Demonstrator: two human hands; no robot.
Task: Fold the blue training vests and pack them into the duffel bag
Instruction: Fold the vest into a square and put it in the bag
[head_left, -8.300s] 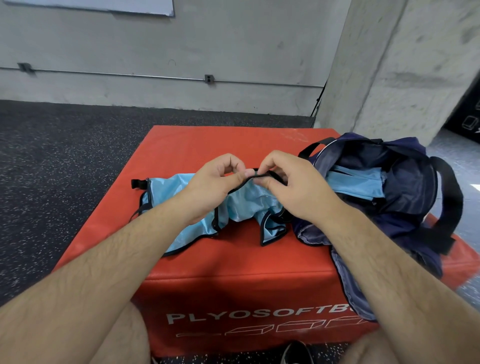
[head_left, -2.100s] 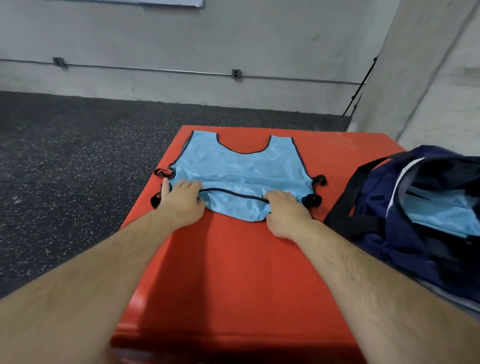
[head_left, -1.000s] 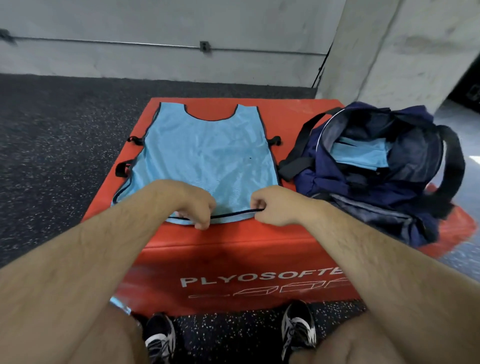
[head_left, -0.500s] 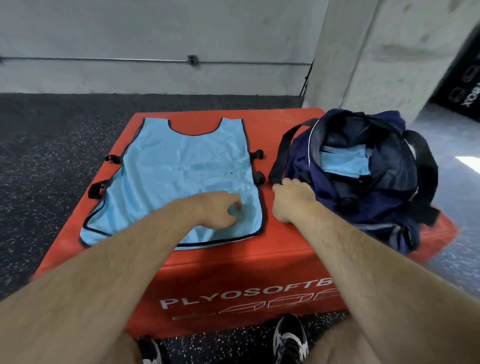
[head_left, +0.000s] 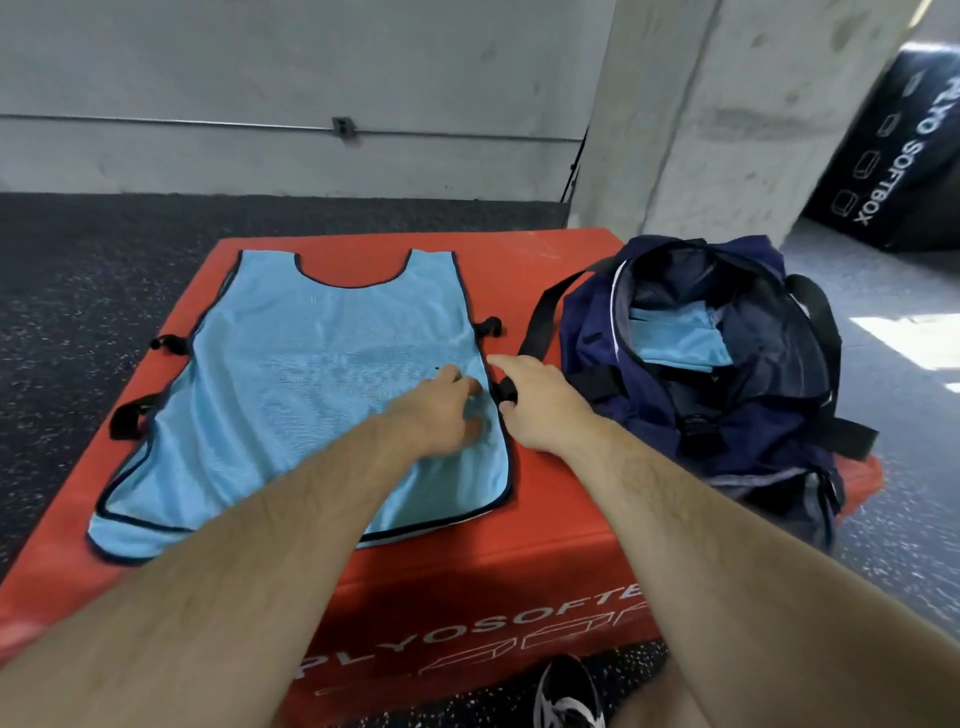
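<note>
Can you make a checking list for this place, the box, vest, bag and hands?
Surface: red plyo soft box, white lettering on its front.
Job's things: light blue vest spread flat; navy duffel bag open, folded blue vest inside.
Clutter: nothing seen.
Hands: left hand rests on the spread vest; right hand at its black side strap, grip unclear.
Cables: thin black cable beside the concrete column.
Surroundings: concrete wall, speckled floor, black soft box.
</note>
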